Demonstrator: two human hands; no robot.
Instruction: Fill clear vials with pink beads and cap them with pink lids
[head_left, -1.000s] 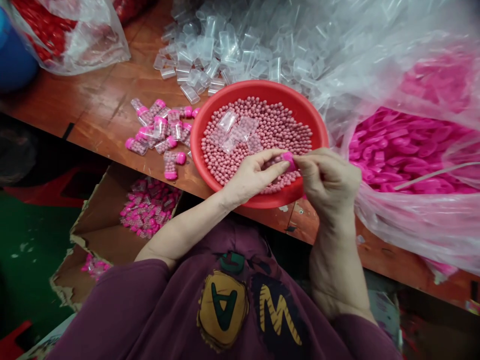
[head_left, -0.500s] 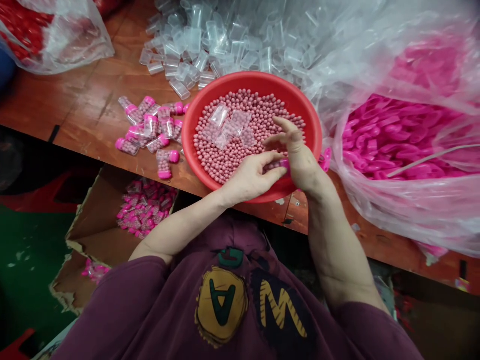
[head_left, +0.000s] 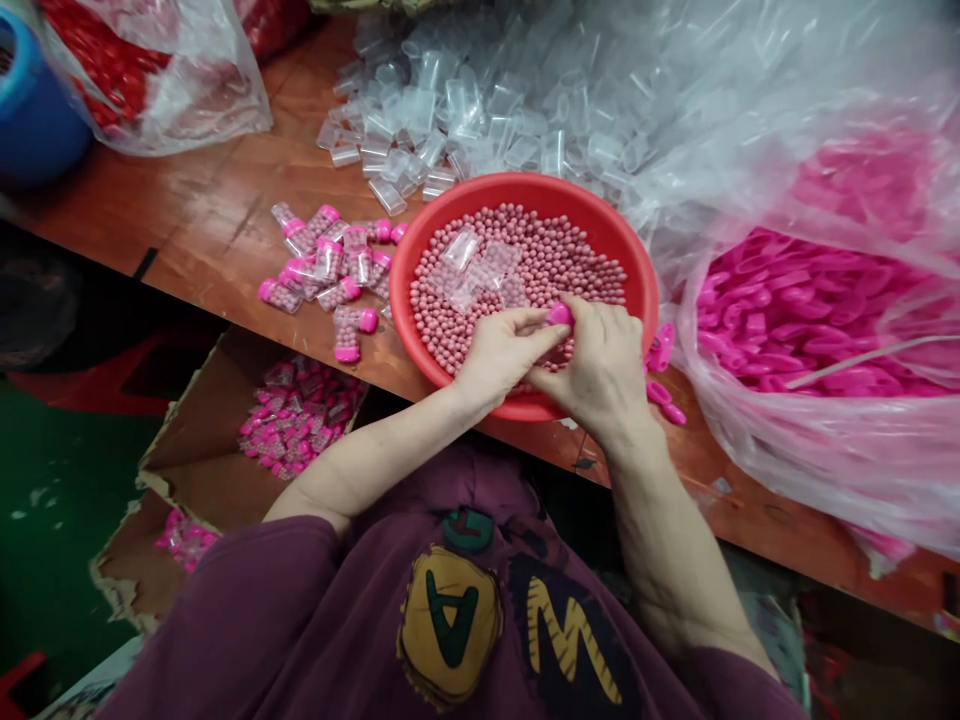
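Note:
A red bowl point(head_left: 634, 262) full of small pink beads point(head_left: 547, 260) sits on the wooden table; a few clear vials lie on the beads. Over its near side my left hand point(head_left: 504, 352) and my right hand point(head_left: 600, 362) meet, fingers curled. Between them they pinch a small vial with a pink cap point(head_left: 559, 315); most of the vial is hidden by the fingers. Several filled, pink-capped vials point(head_left: 330, 270) lie in a heap left of the bowl.
A pile of empty clear vials point(head_left: 450, 110) lies behind the bowl. A plastic bag of pink caps point(head_left: 795, 310) fills the right side, a few loose caps point(head_left: 664, 380) beside it. A cardboard box point(head_left: 225, 400) with filled vials stands below the table edge. A bag of red parts point(head_left: 142, 70) is far left.
My right hand, spread open over the beads half a second ago, has closed and come back against my left hand on the pink-capped vial. The view shifted slightly.

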